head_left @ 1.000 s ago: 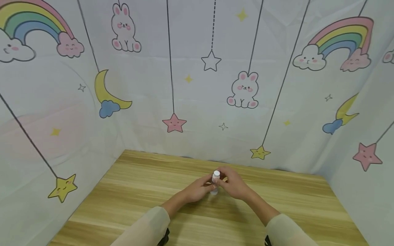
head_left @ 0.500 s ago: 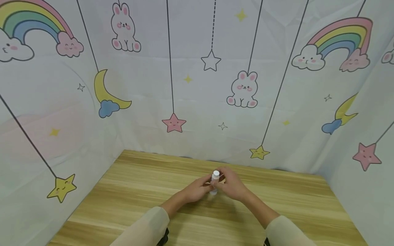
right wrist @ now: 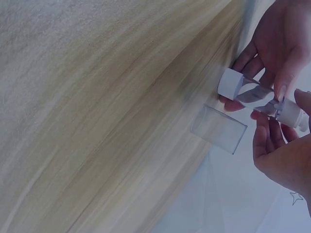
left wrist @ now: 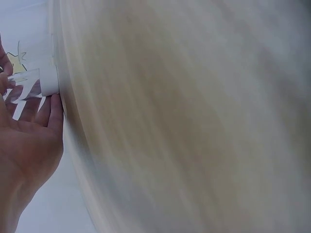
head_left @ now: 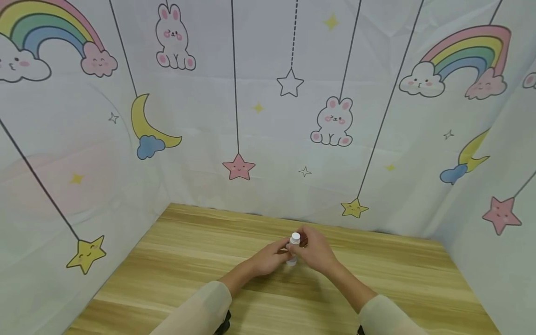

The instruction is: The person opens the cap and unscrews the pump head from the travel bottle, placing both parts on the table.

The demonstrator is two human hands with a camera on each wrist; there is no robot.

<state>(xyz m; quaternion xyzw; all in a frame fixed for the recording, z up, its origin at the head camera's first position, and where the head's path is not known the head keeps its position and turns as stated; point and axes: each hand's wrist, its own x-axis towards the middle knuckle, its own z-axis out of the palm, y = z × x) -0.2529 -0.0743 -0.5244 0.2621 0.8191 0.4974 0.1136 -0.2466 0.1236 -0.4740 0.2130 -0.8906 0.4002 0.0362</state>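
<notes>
A small clear bottle [head_left: 292, 260] with a white base and a white top [head_left: 295, 237] stands upright between my hands on the wooden table. My left hand [head_left: 264, 260] grips its lower body from the left, thumb in front and fingers behind. Around the upper part curl the fingers and thumb of my right hand [head_left: 317, 251]. Seen in the right wrist view, the white base [right wrist: 230, 83] meets the table and right fingertips pinch near the white upper collar [right wrist: 290, 112]. The left wrist view shows left fingers behind the clear body [left wrist: 26, 87].
Beside the bottle's base, a short clear open-looking cylinder [right wrist: 219, 128] stands on the table, hidden in the head view. The wood-grain table [head_left: 201, 242] ends against a white cloth backdrop [head_left: 268, 195] printed with rabbits, stars and rainbows at the back and sides.
The right thumb and fingers have shifted slightly on the upper part of the bottle. The left hand and the bottle stay in place; the head view has moved a little.
</notes>
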